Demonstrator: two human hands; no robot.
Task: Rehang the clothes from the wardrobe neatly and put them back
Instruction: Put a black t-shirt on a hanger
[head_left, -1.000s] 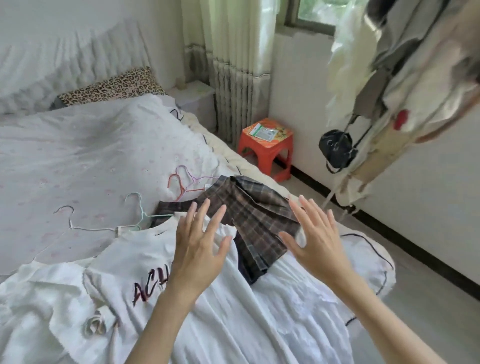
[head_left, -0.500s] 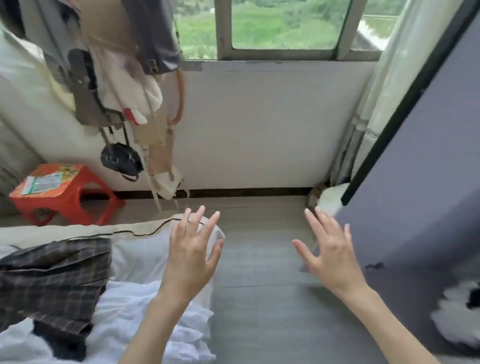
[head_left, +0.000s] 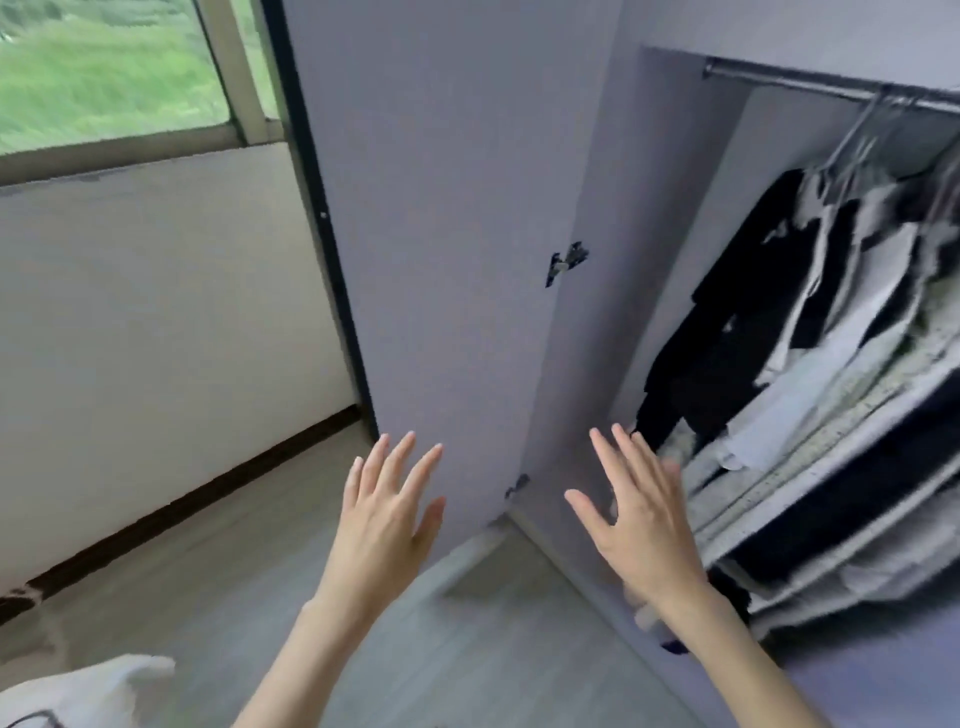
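Observation:
An open lilac wardrobe (head_left: 670, 218) fills the right half of the view. Black, white and pale patterned clothes (head_left: 810, 332) hang on hangers from its metal rail (head_left: 831, 96). The wardrobe door (head_left: 447, 218) stands swung out toward me in the middle. My left hand (head_left: 387, 519) is raised in front of the door, fingers spread, holding nothing. My right hand (head_left: 641, 514) is raised before the wardrobe opening, just left of the hanging clothes, also spread and holding nothing.
A window (head_left: 104, 73) over a white wall is at the left. Grey plank floor (head_left: 208, 587) lies below. A corner of the white bedding (head_left: 88, 691) shows at the bottom left.
My view has swung right, from the bed with its clothes and hangers, past the window wall, to the open wardrobe. Both hands stayed raised and spread, holding nothing.

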